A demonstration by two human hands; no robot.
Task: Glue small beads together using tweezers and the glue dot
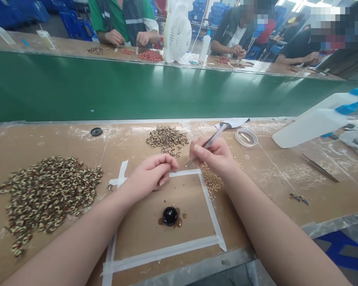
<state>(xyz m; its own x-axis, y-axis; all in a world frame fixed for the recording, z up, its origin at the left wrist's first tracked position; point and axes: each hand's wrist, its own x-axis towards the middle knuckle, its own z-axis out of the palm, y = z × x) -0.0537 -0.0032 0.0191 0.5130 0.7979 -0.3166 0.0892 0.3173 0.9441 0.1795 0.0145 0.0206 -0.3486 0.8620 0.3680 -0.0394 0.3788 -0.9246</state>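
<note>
Between our hands, the tweezers [210, 142] held in our right hand [214, 155] slant down-left, tip nearest our left hand [151, 174], fingers pinched narrow; contents hidden.

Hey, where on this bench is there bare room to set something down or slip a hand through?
Bare board lies inside the taped rectangle around the black cap, and between the big pile and the small pile. Another free strip runs right of the right hand, before the spare tweezers. It is crowded where the left hand and the held tweezers meet.
</note>
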